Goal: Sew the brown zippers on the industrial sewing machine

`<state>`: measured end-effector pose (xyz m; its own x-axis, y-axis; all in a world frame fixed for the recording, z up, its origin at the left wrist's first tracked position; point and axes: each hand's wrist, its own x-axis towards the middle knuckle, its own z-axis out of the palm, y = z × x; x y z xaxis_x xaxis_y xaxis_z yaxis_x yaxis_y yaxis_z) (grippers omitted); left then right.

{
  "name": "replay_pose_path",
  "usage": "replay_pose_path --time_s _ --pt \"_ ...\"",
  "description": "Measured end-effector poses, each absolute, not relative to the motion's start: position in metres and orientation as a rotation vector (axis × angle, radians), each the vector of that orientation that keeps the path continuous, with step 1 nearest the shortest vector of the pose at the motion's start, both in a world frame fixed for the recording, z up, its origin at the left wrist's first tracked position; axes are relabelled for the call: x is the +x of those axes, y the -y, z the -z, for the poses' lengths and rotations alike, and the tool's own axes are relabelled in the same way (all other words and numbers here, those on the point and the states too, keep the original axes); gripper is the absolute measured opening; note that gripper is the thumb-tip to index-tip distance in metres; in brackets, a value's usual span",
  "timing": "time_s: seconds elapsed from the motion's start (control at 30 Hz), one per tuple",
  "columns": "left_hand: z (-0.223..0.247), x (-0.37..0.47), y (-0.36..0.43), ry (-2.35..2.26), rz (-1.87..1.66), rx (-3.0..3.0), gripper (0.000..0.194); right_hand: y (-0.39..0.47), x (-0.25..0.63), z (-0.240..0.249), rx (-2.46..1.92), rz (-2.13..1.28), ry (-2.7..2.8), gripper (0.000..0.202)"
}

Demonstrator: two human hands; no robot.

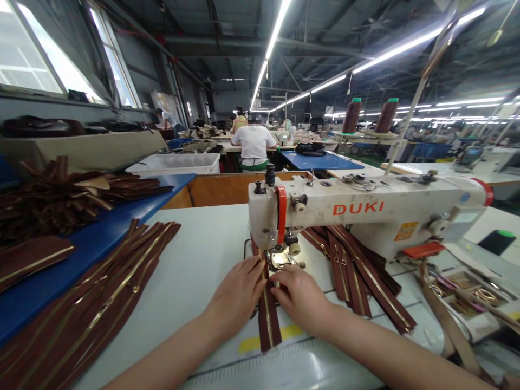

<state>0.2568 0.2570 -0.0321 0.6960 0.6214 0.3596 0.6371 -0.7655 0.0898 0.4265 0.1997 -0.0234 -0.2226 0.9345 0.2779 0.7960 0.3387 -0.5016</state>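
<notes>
A brown zipper strip [267, 319] with gold teeth lies under the needle area of the white sewing machine [317, 208], its near end hanging toward me. My left hand [239, 287] rests on the strip's left edge, fingers together and pressing it near the presser foot. On the strip's right side, my right hand [298, 295] has its thumb and fingers drawn together by the edge; what they pinch is too small to make out. More brown zippers [357, 271] lie beneath the machine arm.
Brown zippers [109, 292] are piled at left, beside a blue surface [101, 235] with more strips. A parts tray [467, 292] sits at right. Two thread cones [351, 116] stand behind the machine. A person in white [254, 142] sits ahead.
</notes>
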Motion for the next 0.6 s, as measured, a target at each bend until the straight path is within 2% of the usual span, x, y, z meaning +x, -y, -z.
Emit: replay_pose_path --time_s 0.2,0.6 --pt "0.033 0.256 -0.247 1.000 0.687 -2.841 0.030 -0.201 0.426 0.022 -1.542 -0.263 2.148 0.016" --pt "0.029 0.255 -0.244 0.949 0.648 -2.813 0.028 -0.199 0.426 0.027 -1.467 -0.189 2.185 0.020"
